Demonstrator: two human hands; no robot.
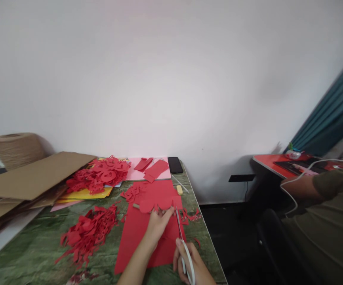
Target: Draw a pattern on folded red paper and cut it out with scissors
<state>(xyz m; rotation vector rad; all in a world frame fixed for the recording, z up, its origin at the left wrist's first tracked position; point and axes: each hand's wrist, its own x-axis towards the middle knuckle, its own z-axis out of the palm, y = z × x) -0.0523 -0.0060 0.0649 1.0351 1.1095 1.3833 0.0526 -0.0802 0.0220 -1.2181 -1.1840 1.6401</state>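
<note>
So the left hand (pixel 159 221) has a wavy-edged red paper piece (pixel 147 204) gripped in its fingers, over the big red sheet (pixel 132 241) that lies along the right edge of the green tabletop (pixel 46 245). The right hand (pixel 199 267) is wrapped around the white handles of the scissors (pixel 179 227), blades pointing at the far edge, right beside the paper piece. Honestly it's a bit blurry there, so I can't tell if the blades touch it.

A yellow eraser (pixel 179 190) sits by the right edge, and a black phone (pixel 175 165) is parked in the far right corner. Left of the big sheet there's a loose pile of red scraps (pixel 91 229), with a bigger red heap (pixel 104 174) towards the far edge. Cardboard (pixel 40 180) and a fat twine spool (pixel 17 150) take up the far left corner.
</note>
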